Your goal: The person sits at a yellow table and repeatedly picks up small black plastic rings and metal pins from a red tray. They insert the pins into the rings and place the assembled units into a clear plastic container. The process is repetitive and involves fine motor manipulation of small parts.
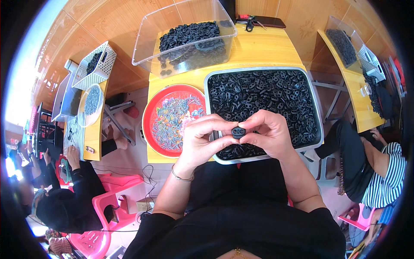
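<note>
Above the near part of a grey-rimmed tray (318, 116), both of my hands meet at one small black cord lock (238, 132) with two holes in its face. My left hand (205, 136) pinches it from the left between thumb and index finger. From the other side, the thumb and index finger of my right hand (269, 136) press on it too. The tray beneath is filled with loose black two-holed pieces (258, 93) of similar look. Just left of my left hand lies a round red tray (149, 116) holding many small metal springs (166, 123).
A clear plastic bin (144, 54) with black pieces stands at the back of the yellow table (263, 47). Small scissors (250, 25) and a dark flat case (274, 21) lie behind. Co-workers sit left (69, 207) and right (384, 172) at other tables.
</note>
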A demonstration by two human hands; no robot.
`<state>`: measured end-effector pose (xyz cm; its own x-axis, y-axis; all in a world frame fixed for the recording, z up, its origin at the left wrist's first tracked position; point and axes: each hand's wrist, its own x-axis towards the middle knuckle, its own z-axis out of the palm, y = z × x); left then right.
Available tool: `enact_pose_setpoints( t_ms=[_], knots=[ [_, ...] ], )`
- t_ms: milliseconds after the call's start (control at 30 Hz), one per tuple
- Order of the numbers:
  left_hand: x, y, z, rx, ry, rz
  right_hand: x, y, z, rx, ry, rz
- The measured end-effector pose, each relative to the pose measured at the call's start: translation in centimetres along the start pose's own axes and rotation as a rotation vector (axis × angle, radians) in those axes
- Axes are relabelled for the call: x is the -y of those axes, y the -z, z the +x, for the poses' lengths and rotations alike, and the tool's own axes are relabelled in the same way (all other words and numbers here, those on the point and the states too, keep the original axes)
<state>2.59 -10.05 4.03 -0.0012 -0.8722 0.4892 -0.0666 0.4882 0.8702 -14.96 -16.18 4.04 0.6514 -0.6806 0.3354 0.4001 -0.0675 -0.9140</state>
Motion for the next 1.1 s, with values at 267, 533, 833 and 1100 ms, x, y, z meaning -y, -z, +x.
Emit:
enact_pose_setpoints(
  t_ms=[267, 533, 833, 1100],
  knots=[
    [-0.09, -0.04, -0.03, -0.006, 0.009, 0.000, 0.04, -0.05, -0.03, -0.011, -0.016, 0.007],
    [-0.02, -0.01, 0.05, -0.003, -0.003, 0.001, 0.07, -0.09, -0.07, -0.019, -0.024, 0.002],
    [-0.03, -0.03, -0.04, -0.005, 0.012, 0.012, 0.02, -0.05, -0.06, -0.013, -0.026, 0.000],
    [-0.01, -0.05, -0.06, -0.006, 0.021, -0.015, -0.03, -0.03, -0.08, -0.015, -0.024, -0.003]
  ],
)
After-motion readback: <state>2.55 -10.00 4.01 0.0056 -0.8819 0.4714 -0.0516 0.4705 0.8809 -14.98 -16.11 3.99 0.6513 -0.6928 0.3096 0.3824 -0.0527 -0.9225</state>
